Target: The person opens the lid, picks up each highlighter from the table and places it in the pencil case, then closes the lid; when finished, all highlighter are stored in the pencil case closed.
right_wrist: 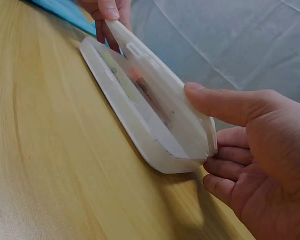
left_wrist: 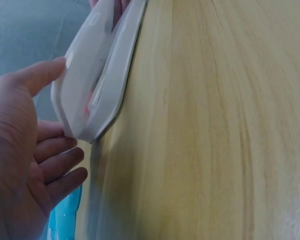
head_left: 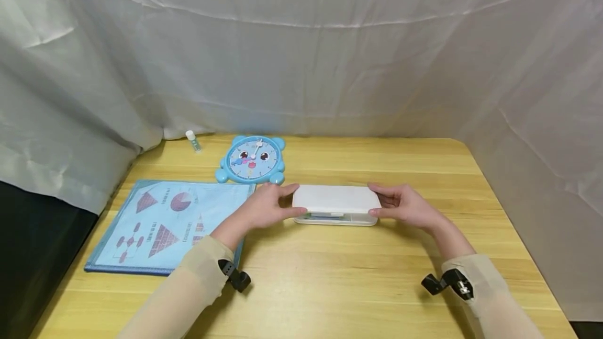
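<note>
A white pencil case (head_left: 336, 200) lies on the table with its lid partly raised, its gap facing me. My left hand (head_left: 266, 205) holds the lid's left end, thumb on the front edge and fingers at the back. At the right end, my right hand (head_left: 407, 205) grips the lid the same way. Inside, the right wrist view shows a pale green stick-shaped item (right_wrist: 117, 77) and a brownish one (right_wrist: 152, 100), their kinds unclear. In the left wrist view, the left thumb (left_wrist: 50, 72) touches the lid's edge.
Left of the case lies a light blue document folder (head_left: 169, 224) printed with shapes. Behind it are a blue toy clock (head_left: 252, 158) with a cartoon face and a small white-capped glue stick (head_left: 193, 141). Grey curtains (head_left: 301, 56) hang along the table's back and sides.
</note>
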### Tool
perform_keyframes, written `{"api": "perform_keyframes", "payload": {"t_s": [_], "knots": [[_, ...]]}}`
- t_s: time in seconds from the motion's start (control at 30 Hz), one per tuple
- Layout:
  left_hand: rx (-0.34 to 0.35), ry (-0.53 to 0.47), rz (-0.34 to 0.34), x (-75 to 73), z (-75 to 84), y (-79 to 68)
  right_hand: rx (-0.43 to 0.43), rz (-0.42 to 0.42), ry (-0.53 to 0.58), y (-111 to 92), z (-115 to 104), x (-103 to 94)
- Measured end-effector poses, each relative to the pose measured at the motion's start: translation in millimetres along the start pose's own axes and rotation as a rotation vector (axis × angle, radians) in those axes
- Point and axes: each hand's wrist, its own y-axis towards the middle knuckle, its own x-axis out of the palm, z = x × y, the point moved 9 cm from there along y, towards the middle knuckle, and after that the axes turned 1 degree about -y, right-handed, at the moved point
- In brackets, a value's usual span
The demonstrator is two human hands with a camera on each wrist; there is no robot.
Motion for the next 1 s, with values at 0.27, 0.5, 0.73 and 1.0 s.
{"api": "perform_keyframes", "payload": {"t_s": [0.27, 0.5, 0.73, 1.0], "knots": [[0.028, 0.036, 0.040, -0.2, 4.1, -2.9, -0.031, -0.012, -0.154, 1.1, -4.9, 5.3], [0.028, 0.030, 0.055, 4.3, 7.1, -3.3, -0.021, -0.007, -0.222, -4.4, -6.4, 10.7], [0.003, 0.045, 0.064, 4.2, 6.6, -3.9, -0.027, 0.002, -0.274, -3.9, -9.8, 10.9], [0.078, 0.191, 0.088, -8.5, 18.9, -10.0, -0.068, 0.064, -0.365, -10.7, -25.7, 1.0]]}}
